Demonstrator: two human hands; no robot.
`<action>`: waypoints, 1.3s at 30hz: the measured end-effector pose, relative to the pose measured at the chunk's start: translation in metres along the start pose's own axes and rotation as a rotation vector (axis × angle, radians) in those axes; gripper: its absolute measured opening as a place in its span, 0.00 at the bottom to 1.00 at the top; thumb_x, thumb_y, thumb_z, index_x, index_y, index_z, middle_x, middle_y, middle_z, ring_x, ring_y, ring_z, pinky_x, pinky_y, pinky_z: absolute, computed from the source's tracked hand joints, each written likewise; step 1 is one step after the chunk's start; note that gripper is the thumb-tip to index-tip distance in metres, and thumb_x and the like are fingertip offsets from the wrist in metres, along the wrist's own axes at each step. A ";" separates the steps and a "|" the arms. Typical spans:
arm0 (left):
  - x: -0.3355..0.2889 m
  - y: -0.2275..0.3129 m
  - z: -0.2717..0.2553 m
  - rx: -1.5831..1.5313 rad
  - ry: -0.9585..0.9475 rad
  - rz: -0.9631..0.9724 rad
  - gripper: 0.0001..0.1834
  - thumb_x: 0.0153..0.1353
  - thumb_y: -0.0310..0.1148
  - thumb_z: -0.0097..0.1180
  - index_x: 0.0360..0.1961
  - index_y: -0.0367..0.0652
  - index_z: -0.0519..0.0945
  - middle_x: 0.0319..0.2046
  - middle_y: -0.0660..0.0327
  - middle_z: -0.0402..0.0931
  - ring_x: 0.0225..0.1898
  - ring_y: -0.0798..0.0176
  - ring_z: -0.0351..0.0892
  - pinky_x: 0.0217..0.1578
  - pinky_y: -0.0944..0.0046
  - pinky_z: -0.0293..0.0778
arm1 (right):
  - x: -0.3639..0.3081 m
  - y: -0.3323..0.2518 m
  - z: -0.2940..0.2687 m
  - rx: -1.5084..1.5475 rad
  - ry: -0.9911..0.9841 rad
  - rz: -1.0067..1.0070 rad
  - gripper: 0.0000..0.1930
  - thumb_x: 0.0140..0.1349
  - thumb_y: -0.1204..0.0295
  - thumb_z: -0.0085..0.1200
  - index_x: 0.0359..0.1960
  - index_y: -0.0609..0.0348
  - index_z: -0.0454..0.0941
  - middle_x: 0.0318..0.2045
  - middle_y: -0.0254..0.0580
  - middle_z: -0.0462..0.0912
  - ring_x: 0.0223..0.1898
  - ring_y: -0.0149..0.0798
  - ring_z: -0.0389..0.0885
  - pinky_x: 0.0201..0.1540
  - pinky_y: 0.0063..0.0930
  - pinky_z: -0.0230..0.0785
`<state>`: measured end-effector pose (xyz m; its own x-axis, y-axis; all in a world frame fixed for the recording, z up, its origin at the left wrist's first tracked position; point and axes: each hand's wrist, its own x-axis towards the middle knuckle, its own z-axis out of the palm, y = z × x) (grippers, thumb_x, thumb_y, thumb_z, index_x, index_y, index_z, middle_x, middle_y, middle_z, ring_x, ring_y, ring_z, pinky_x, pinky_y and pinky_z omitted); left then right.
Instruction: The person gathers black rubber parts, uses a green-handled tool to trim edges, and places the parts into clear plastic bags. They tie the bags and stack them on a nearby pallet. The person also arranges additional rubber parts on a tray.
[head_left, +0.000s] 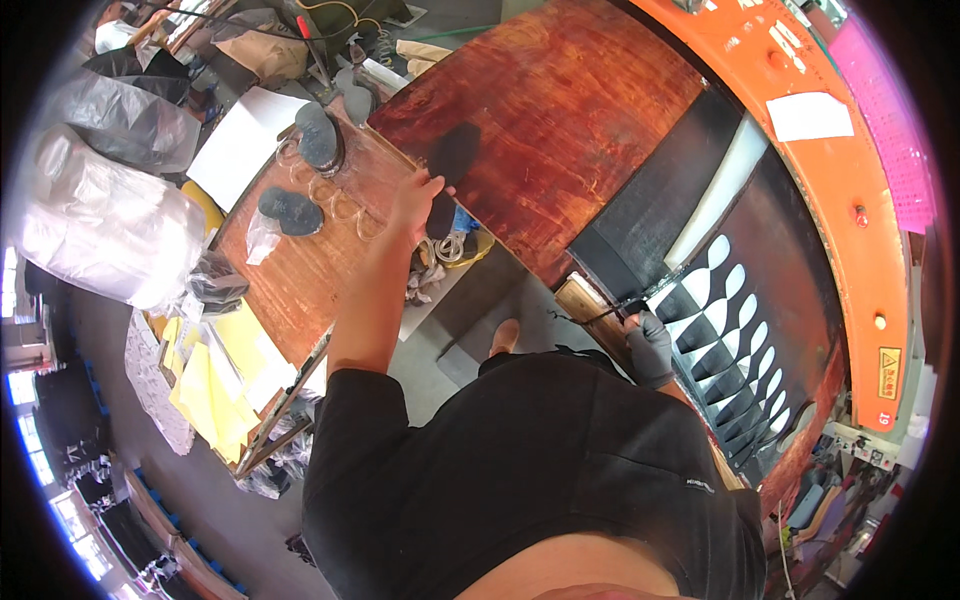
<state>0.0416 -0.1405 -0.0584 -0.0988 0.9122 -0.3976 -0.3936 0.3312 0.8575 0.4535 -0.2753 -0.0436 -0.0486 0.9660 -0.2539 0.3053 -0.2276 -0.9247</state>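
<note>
Now | left hand (413,203) pinching 1 dark insole (441,213); right hand (650,347), gloved, gripping 1 hook tool (600,315); 2 insoles on bench (300,290)

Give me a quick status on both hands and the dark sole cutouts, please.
Left hand bare, on a dark sole-shaped cutout at the brown board's edge. Right hand, grey-gloved, on the punched black sheet. Nothing between them.

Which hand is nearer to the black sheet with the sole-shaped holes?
The right hand, in a grey glove, rests at the edge of the black sheet. The bare left hand is far off, holding a dark sole piece.
</note>
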 end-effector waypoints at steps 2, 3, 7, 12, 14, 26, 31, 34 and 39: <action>-0.001 -0.008 -0.001 -0.006 0.035 -0.035 0.10 0.60 0.28 0.49 0.43 0.41 0.73 0.29 0.62 0.75 0.29 0.69 0.74 0.28 0.68 0.71 | 0.000 -0.001 0.001 -0.038 0.010 -0.010 0.03 0.58 0.74 0.51 0.27 0.56 0.74 0.20 0.25 0.70 0.23 0.19 0.65 0.25 0.17 0.60; -0.001 -0.011 0.000 0.011 0.036 -0.010 0.10 0.60 0.27 0.49 0.43 0.41 0.74 0.29 0.62 0.75 0.28 0.69 0.74 0.28 0.69 0.71 | 0.000 -0.002 0.001 -0.070 0.021 -0.004 0.04 0.58 0.74 0.51 0.26 0.56 0.74 0.20 0.25 0.70 0.23 0.19 0.65 0.25 0.18 0.60; -0.002 -0.011 0.009 0.045 -0.011 -0.002 0.09 0.60 0.26 0.49 0.42 0.42 0.74 0.28 0.62 0.75 0.27 0.70 0.74 0.28 0.70 0.71 | 0.002 -0.006 0.000 -0.048 -0.020 -0.073 0.05 0.58 0.73 0.50 0.25 0.56 0.73 0.19 0.27 0.70 0.23 0.20 0.65 0.26 0.19 0.61; 0.005 -0.001 -0.015 -0.168 0.075 0.274 0.06 0.61 0.25 0.48 0.39 0.42 0.74 0.29 0.62 0.75 0.30 0.68 0.74 0.31 0.68 0.71 | 0.001 -0.002 -0.002 -0.015 0.004 -0.037 0.05 0.57 0.77 0.47 0.25 0.56 0.73 0.20 0.26 0.70 0.22 0.20 0.65 0.26 0.18 0.60; 0.006 -0.005 -0.048 -0.292 0.233 0.363 0.06 0.61 0.26 0.47 0.39 0.41 0.73 0.30 0.60 0.76 0.30 0.66 0.74 0.32 0.68 0.72 | 0.000 0.000 -0.001 0.042 0.013 0.012 0.05 0.57 0.78 0.45 0.25 0.56 0.73 0.21 0.25 0.70 0.22 0.20 0.65 0.26 0.17 0.60; -0.070 -0.152 -0.311 -1.068 1.289 0.168 0.12 0.61 0.31 0.44 0.41 0.37 0.73 0.37 0.54 0.76 0.41 0.52 0.76 0.43 0.44 0.72 | 0.004 -0.004 -0.003 -0.045 -0.005 0.060 0.05 0.60 0.73 0.49 0.26 0.55 0.73 0.18 0.23 0.67 0.22 0.18 0.61 0.24 0.15 0.54; -0.056 -0.154 -0.341 -1.220 1.271 0.415 0.20 0.61 0.41 0.38 0.47 0.37 0.70 0.52 0.51 0.69 0.52 0.47 0.69 0.49 0.38 0.63 | 0.010 -0.004 -0.004 -0.195 -0.021 0.018 0.06 0.60 0.72 0.48 0.25 0.55 0.73 0.17 0.23 0.65 0.21 0.18 0.60 0.23 0.16 0.54; -0.025 -0.163 -0.331 -1.330 1.262 -0.125 0.19 0.58 0.43 0.42 0.46 0.43 0.70 0.46 0.55 0.72 0.46 0.42 0.71 0.44 0.37 0.64 | 0.013 -0.004 -0.005 -0.205 -0.051 -0.029 0.07 0.60 0.73 0.49 0.24 0.56 0.73 0.17 0.21 0.65 0.21 0.17 0.59 0.23 0.15 0.53; -0.013 -0.177 -0.297 -0.500 1.360 -0.152 0.16 0.51 0.35 0.54 0.42 0.45 0.71 0.35 0.56 0.73 0.40 0.50 0.73 0.42 0.47 0.67 | 0.014 -0.005 -0.003 -0.220 -0.034 -0.062 0.08 0.60 0.74 0.49 0.22 0.57 0.73 0.17 0.21 0.66 0.21 0.17 0.59 0.23 0.15 0.53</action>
<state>-0.1590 -0.2824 -0.3025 -0.6873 -0.1460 -0.7116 -0.7217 0.0259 0.6917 0.4540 -0.2598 -0.0415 -0.1044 0.9718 -0.2115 0.5003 -0.1325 -0.8556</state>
